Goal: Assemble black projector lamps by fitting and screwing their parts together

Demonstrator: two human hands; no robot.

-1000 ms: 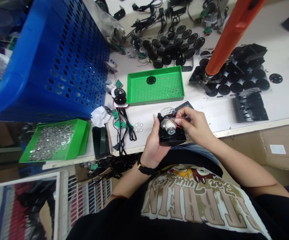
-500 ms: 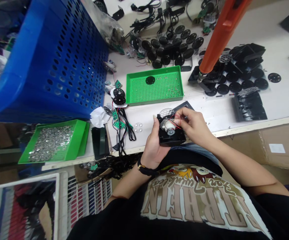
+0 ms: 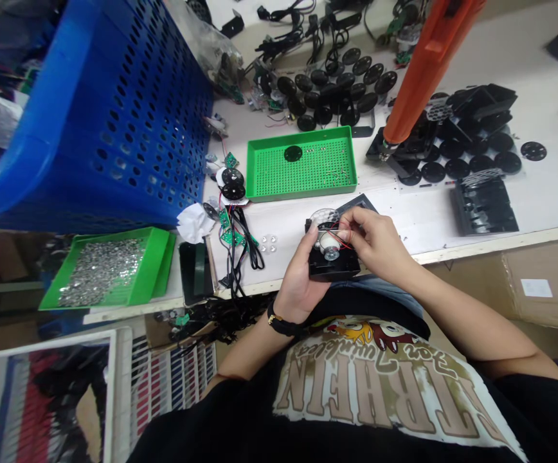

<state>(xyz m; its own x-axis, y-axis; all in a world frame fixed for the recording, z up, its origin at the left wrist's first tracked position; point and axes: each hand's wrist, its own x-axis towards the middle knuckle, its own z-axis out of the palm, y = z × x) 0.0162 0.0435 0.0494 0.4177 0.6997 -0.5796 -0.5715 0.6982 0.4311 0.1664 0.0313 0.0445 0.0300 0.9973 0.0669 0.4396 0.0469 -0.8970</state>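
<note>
My left hand [image 3: 301, 283] is wrapped round a black plastic housing [image 3: 334, 270] at the table's front edge, its thumb lying over the near side. On the housing sits a white round part with a clear end [image 3: 330, 247], which looks like a small motor. Thin red wires [image 3: 341, 244] loop out beside it. My right hand [image 3: 378, 241] is closed in a pinch at these wires, its fingertips partly hiding them. A clear honeycomb-patterned disc [image 3: 324, 217] shows just behind the housing. Beyond it a flat black panel [image 3: 359, 204] lies on the table.
A green tray [image 3: 303, 193] holds screws and a black disc. An orange power screwdriver [image 3: 418, 83] hangs above black discs. Left stand a blue basket [image 3: 139, 116], a green tray of small metal parts [image 3: 151, 270] and a phone [image 3: 195, 270]. An open black housing [image 3: 486, 206] sits right.
My left thumb has come down from upright onto the parts on the housing. My right hand keeps its pinch at the wires. The view has shifted slightly.
</note>
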